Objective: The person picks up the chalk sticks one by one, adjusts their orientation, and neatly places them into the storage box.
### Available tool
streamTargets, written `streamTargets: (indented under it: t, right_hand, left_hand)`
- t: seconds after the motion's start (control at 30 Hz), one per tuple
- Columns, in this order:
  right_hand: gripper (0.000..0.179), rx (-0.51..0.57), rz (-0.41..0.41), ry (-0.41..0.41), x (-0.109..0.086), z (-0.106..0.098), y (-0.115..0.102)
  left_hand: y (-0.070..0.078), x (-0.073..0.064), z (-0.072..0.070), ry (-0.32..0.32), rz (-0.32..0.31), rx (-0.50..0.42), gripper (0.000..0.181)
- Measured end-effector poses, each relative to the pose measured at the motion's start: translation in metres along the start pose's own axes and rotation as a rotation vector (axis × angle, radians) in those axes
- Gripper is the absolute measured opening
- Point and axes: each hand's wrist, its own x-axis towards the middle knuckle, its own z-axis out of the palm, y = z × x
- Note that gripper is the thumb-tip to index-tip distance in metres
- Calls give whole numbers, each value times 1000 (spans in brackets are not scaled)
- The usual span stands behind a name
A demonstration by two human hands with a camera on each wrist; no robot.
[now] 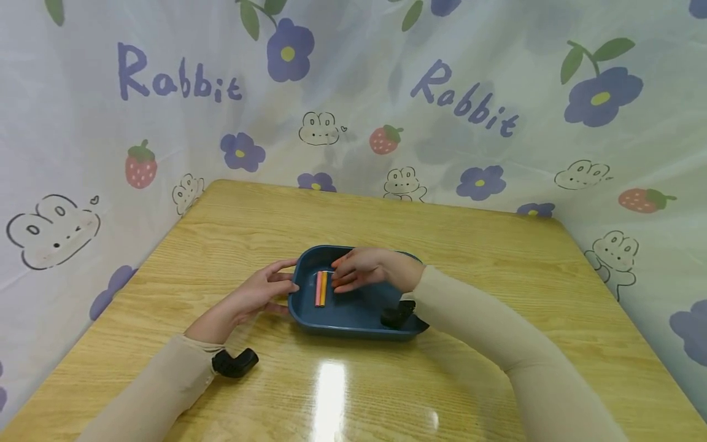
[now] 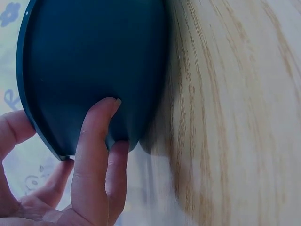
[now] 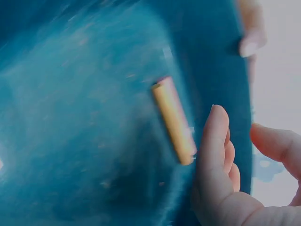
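A dark blue plastic tray (image 1: pixel 353 329) stands on the wooden table. My left hand (image 1: pixel 256 294) holds its left end, and in the left wrist view fingertips (image 2: pixel 112 104) press the tray's outer wall. Inside, near that end, a pink chalk stick (image 1: pixel 318 288) and an orange-yellow chalk stick (image 1: pixel 323 288) lie side by side. My right hand (image 1: pixel 367 267) hovers over the tray just right of the chalk. In the right wrist view its fingers (image 3: pixel 214 155) are nearly straight, with the thumb apart and nothing visibly held. Part of the tray's far side is hidden behind this hand.
Pale powdery marks cover the tray floor (image 3: pixel 108 117). Black wrist mounts (image 1: pixel 234 363) sit on both sleeves. The table (image 1: pixel 265 221) extends around the tray, and a patterned curtain (image 1: pixel 353 80) hangs along its back and sides.
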Motion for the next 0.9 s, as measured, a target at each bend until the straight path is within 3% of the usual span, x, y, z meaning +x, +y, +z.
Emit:
streamTargets:
  t: [0.3,0.9]
  right_hand:
    - [53,-69,-145,-78,-29,-6,-2]
    - [53,-19,-274,-39,-90,-55,40]
  left_hand:
    - [1,0,1,22,-9,30,66]
    - [0,1,2,30,-11,48,66]
